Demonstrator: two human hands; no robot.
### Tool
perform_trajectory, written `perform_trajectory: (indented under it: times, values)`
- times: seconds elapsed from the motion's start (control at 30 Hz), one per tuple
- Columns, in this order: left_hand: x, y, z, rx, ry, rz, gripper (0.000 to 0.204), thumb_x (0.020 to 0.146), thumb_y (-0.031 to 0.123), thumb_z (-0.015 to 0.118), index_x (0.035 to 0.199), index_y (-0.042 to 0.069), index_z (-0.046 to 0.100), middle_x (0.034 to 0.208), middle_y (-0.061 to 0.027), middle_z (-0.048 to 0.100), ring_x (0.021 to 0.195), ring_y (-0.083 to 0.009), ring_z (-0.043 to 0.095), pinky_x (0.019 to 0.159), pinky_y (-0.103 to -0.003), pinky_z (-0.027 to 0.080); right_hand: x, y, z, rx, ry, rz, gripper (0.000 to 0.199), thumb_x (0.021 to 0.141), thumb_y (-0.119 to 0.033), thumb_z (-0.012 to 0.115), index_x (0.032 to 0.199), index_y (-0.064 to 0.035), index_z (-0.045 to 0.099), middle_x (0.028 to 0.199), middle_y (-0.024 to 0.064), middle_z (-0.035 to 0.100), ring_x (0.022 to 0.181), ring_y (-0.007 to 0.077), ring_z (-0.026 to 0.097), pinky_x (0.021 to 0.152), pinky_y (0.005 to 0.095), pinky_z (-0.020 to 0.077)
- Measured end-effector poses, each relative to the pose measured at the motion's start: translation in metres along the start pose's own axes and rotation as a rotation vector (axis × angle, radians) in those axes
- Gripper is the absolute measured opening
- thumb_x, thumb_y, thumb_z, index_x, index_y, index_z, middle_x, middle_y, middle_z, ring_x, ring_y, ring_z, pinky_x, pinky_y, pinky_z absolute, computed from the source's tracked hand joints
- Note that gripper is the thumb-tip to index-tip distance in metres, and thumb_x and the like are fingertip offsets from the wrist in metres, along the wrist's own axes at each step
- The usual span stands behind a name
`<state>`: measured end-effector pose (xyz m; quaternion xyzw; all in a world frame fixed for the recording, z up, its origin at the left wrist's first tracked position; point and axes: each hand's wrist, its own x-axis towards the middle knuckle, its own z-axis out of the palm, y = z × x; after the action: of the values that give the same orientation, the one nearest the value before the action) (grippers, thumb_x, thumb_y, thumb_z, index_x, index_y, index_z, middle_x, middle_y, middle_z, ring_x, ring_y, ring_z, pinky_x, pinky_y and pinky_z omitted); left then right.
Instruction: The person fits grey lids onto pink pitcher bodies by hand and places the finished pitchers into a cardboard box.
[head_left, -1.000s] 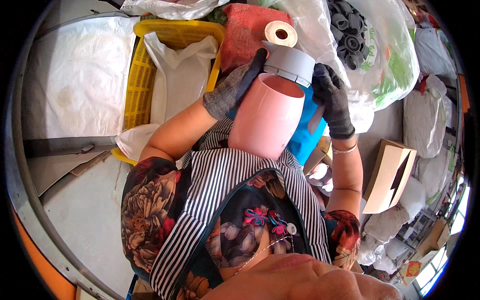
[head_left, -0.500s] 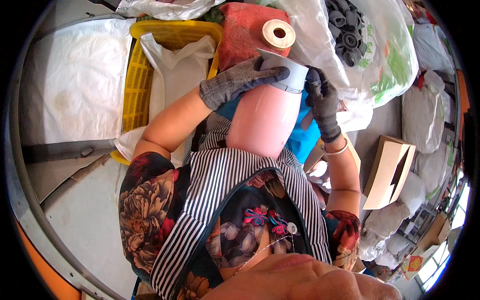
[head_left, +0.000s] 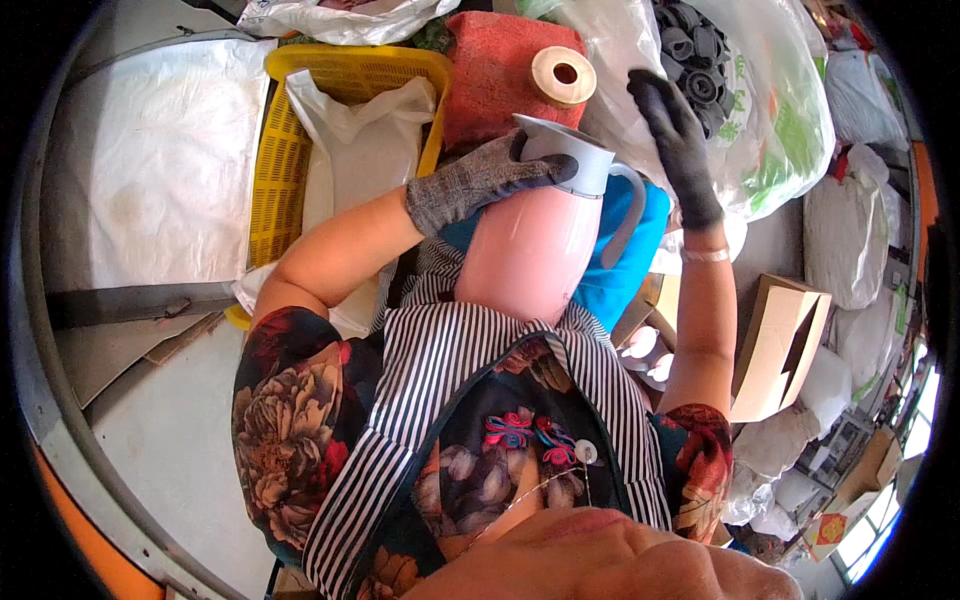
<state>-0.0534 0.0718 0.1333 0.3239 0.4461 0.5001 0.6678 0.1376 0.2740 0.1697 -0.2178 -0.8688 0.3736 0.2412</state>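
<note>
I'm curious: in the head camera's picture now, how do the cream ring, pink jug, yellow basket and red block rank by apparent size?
1. Yellow basket
2. Pink jug
3. Red block
4. Cream ring
The jug is probably nearer the camera, so true sizes are unsure.

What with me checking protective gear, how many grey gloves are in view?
2: one on the left hand, holding the pink jug near its top; one on the right hand, raised by the clear bag. Any others could be hidden.

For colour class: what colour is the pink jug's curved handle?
The curved handle is grey; head view shows it.
</note>
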Motion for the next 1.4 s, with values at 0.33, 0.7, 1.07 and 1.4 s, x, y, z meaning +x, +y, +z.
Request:
perform_trajectory:
  times: [0.33,0.7,1.07,1.4]
  values:
    - [-0.060,0.055,-0.009,0.262,0.336,0.456,0.078,0.076,0.030,0.092,0.139,0.003,0.053,0.132,-0.0123,0.063,0.124,-0.0226,0.060,0.108,-0.038,0.049,0.038,0.080,0.100,0.547,0.253,0.247,0.044,0.089,-0.023,0.072,0.130,-0.0124,0.062,0.123,0.0174,0.065,0.111,0.0363,0.063,0.097,0.0423,0.0515]
    - [0.079,0.066,-0.092,0.959,0.551,0.975,0.095,0.068,0.035,0.094,0.145,0.007,0.046,0.138,-0.0154,0.058,0.128,-0.0316,0.057,0.109,-0.040,0.048,0.099,-0.083,-0.108,-0.343,0.067,-0.287,0.027,0.102,-0.024,0.063,0.121,-0.0055,0.069,0.111,0.0087,0.073,0.099,0.0162,0.066,0.091,0.0301,0.0501]
    - [0.067,0.086,-0.092,1.290,0.482,0.755,0.092,0.071,0.053,0.086,0.142,0.006,0.049,0.137,-0.0204,0.055,0.132,-0.0356,0.052,0.109,-0.046,0.045,0.119,-0.124,0.029,-0.846,0.087,-0.506,0.033,0.099,-0.015,0.060,0.130,-0.0055,0.064,0.110,0.0147,0.070,0.101,0.0310,0.067,0.089,0.0399,0.0536]
    - [0.082,0.181,-0.009,1.484,0.502,0.812,0.064,0.091,0.063,0.060,0.126,0.010,0.067,0.096,-0.0190,0.072,0.083,-0.0335,0.070,0.076,-0.043,0.055,0.054,-0.002,0.018,0.091,0.476,0.229,0.037,0.101,-0.027,0.064,0.129,-0.0037,0.065,0.113,0.0119,0.072,0.103,0.0176,0.065,0.091,0.0317,0.0510]
